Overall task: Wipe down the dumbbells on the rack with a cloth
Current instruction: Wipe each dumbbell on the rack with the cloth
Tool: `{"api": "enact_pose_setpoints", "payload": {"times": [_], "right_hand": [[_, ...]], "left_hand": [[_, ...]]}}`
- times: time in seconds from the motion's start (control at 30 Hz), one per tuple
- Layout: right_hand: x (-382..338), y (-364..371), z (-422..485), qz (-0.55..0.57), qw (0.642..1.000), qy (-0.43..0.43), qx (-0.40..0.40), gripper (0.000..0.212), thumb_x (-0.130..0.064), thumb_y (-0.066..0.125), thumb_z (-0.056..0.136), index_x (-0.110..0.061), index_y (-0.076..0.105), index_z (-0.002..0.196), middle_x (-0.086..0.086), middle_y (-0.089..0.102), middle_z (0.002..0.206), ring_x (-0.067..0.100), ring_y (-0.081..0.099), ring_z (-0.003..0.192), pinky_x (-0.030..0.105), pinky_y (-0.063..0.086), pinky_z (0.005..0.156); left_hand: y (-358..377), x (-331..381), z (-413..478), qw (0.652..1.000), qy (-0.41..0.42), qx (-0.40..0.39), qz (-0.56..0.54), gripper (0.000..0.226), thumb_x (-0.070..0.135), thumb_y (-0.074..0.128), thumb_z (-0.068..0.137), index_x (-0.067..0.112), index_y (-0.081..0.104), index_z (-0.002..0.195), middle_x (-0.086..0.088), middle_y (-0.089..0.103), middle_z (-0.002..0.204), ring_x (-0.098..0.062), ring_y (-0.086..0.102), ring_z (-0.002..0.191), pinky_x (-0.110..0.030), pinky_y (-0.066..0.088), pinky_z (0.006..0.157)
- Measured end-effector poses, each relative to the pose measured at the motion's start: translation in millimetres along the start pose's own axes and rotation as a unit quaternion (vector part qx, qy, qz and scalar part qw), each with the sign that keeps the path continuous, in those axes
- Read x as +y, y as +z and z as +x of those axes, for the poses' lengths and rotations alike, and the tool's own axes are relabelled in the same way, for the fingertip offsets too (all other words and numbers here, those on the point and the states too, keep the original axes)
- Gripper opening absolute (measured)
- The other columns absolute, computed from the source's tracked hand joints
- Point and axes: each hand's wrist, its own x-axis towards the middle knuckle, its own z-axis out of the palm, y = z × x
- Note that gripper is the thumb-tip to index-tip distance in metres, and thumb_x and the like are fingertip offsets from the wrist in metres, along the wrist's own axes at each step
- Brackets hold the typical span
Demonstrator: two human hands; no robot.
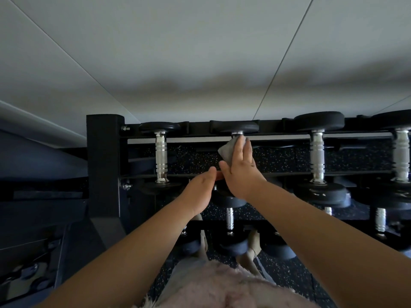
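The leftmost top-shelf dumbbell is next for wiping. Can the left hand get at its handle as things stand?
Probably yes: that handle lies bare with nothing over it, and the left hand is close beside it, holding nothing. The cloth, though, is under the right hand.

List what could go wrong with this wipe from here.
1. The right hand presses the cloth on the dumbbell handle with fairly flat fingers; the cloth could slip and drop through the rack onto the lower dumbbells.
2. The left hand reaches in by that dumbbell's near head; if the weight shifts, its fingers might get pinched against the rack.
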Motion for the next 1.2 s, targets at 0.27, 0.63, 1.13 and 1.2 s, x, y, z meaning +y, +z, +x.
{"api": "enact_pose_setpoints", "payload": {"times": [0.27, 0.63, 1.13, 1.2], "right_hand": [[56, -16, -45, 0.009, 0.997, -0.074, -0.022, 0.054, -0.014, 0.04, 0.108, -0.033, 0.036, 0.158, -0.002, 0.012, 0.172, 0.022, 0.027, 0.154, 0.024, 0.028, 0.117], [35, -7, -20, 0.092, 0.995, -0.047, 0.0, 0.037, -0.03, 0.049, 0.108, -0.04, 0.057, 0.142, -0.006, 0.01, 0.17, 0.021, 0.042, 0.143, 0.029, 0.042, 0.115], [7, -98, 48, -0.002, 0.985, -0.152, 0.084, 0.044, -0.037, 0.04, 0.109, -0.032, 0.04, 0.153, -0.008, 0.063, 0.122, 0.013, 0.061, 0.102, 0.036, 0.055, 0.091], [1, -102, 52, -0.031, 0.977, -0.189, 0.089, 0.043, -0.033, 0.042, 0.11, -0.03, 0.041, 0.152, -0.015, 0.062, 0.102, 0.01, 0.058, 0.086, 0.025, 0.047, 0.071]], "left_hand": [[9, -16, -15, 0.998, 0.038, -0.03, 0.046, 0.054, 0.068, 0.055, 0.09, 0.042, 0.063, 0.137, 0.022, 0.066, 0.135, 0.0, 0.056, 0.131, -0.037, 0.042, 0.119], [19, -12, -25, 0.977, 0.094, 0.017, 0.19, 0.056, 0.052, 0.07, 0.094, 0.032, 0.056, 0.144, 0.016, 0.062, 0.138, 0.0, 0.056, 0.126, -0.025, 0.044, 0.109], [55, 81, 48, 0.969, -0.03, 0.193, 0.15, 0.038, 0.039, 0.07, 0.099, 0.011, 0.061, 0.123, -0.003, 0.066, 0.11, -0.021, 0.067, 0.103, -0.028, 0.043, 0.076], [51, 77, 53, 0.969, -0.026, 0.188, 0.157, 0.04, 0.038, 0.07, 0.098, 0.01, 0.061, 0.125, -0.002, 0.066, 0.113, -0.02, 0.066, 0.101, -0.028, 0.045, 0.077]]}}
